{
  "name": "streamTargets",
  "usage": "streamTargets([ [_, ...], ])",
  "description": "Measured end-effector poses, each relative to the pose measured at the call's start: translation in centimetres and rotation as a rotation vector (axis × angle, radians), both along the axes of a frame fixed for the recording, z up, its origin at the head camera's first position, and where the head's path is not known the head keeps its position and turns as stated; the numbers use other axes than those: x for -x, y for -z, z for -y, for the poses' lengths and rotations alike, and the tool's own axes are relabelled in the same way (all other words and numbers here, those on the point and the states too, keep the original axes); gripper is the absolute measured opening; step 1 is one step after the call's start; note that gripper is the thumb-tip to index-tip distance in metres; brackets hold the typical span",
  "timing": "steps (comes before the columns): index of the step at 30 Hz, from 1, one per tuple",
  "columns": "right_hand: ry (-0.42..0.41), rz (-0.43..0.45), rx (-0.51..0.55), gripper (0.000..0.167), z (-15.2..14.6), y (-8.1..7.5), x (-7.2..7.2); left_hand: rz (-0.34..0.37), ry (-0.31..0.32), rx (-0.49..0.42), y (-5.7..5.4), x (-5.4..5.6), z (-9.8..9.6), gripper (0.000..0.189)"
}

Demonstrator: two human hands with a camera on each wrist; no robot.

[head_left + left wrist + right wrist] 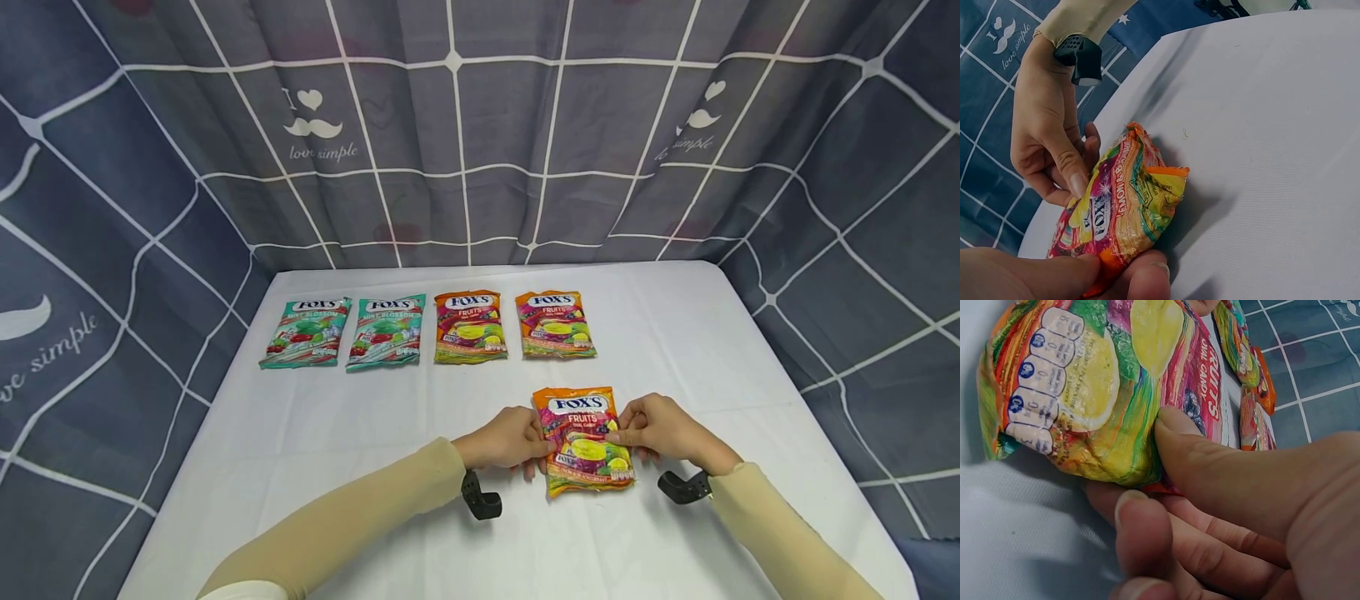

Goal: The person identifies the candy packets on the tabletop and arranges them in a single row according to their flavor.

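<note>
An orange and magenta bag of Fox's Fruits candy (587,446) is held at its two sides, face up, over the front middle of the white table. My left hand (510,439) pinches its left edge, thumb on the printed face and fingers beneath. On the opposite edge my right hand (660,429) grips it the same way; in the right wrist view the thumb (1191,444) presses the front while fingers curl under. The left wrist view shows the crimped bottom end of the candy bag (1129,200) close over the cloth, casting a shadow.
Along the back of the table (360,483) lies a row: two green Mint Blossom bags (306,333) (386,333) at left, then two orange Fruits bags (470,327) (555,325). Grey-blue checked curtains (495,150) enclose the table's back and sides.
</note>
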State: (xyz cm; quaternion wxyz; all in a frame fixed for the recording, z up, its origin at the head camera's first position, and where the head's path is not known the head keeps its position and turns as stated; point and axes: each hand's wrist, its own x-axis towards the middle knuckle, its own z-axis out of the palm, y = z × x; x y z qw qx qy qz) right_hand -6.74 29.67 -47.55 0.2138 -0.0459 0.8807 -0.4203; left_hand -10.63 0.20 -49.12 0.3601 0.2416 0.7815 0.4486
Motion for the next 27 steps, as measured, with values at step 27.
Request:
streamTargets([
  [27, 0.028, -0.021, -0.035, 0.029, -1.6, -1.8, 1.1, -0.046, 0.015, 0.025, -1.5, 2.3, -2.0, 0.020],
])
